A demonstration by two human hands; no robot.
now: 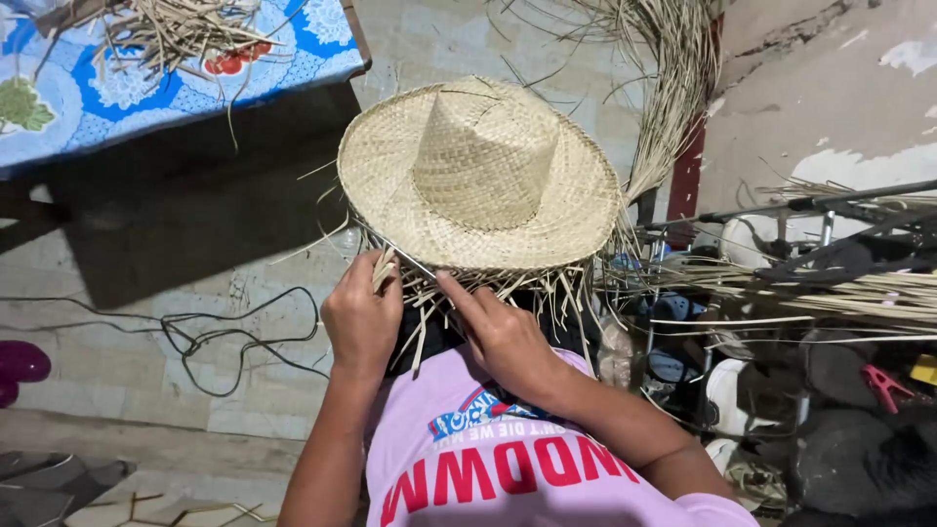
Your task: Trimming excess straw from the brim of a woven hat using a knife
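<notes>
Straw hat [478,171] brim gripped by left hand [361,317] and right hand [503,337].

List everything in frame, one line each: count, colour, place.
hat: 1, pale straw, centre, near brim edge unfinished with loose strips hanging
straw bundle: 1, tan, top right, hanging behind hat
straw pile: 1, tan, on cloth, top left
cloth: 1, blue floral, covering table, top left
cable: 1, black, on tiled floor, left
purple thing: 1, purple, far left edge, cut off
rack: 1, dark metal, right, with straw strips lying across it
red clip: 1, red, lower right
shirt: 1, pink with print, bottom centre
left hand: 1, gripping strips at hat's near brim edge
right hand: 1, finger pressed to brim edge
</notes>
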